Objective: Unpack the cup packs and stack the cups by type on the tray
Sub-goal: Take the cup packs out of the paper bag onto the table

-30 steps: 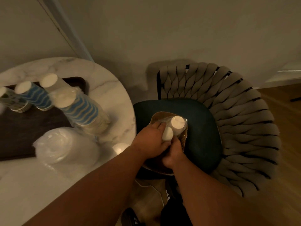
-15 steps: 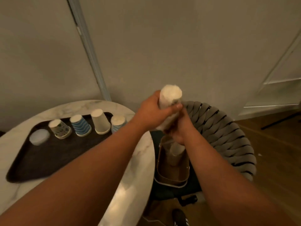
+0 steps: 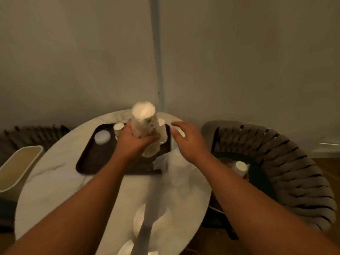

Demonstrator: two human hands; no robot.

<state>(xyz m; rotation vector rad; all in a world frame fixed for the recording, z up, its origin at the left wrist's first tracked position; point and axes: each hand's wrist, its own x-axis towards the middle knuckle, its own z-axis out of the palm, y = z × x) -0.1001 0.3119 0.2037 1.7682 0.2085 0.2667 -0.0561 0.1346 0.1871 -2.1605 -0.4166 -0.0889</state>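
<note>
My left hand (image 3: 134, 142) grips a tall wrapped pack of paper cups (image 3: 145, 124), upright above the dark tray (image 3: 88, 159). To the right of the pack, my right hand (image 3: 185, 140) hovers with fingers spread and holds nothing. On the tray stand a short white stack (image 3: 102, 137) at the left and upturned cups (image 3: 118, 128) partly hidden behind my left hand. A clear plastic wrapper (image 3: 176, 168) lies blurred on the table by the tray's right end.
The round marble table (image 3: 55, 181) carries the tray. A woven chair (image 3: 287, 162) at the right holds a bag with another cup pack (image 3: 241, 167). A beige bin (image 3: 18, 166) stands at the left. A wall is close behind.
The cup pack came out of the bag on the chair and moved left over the tray. My right hand let go of it and opened. My view turned toward the table.
</note>
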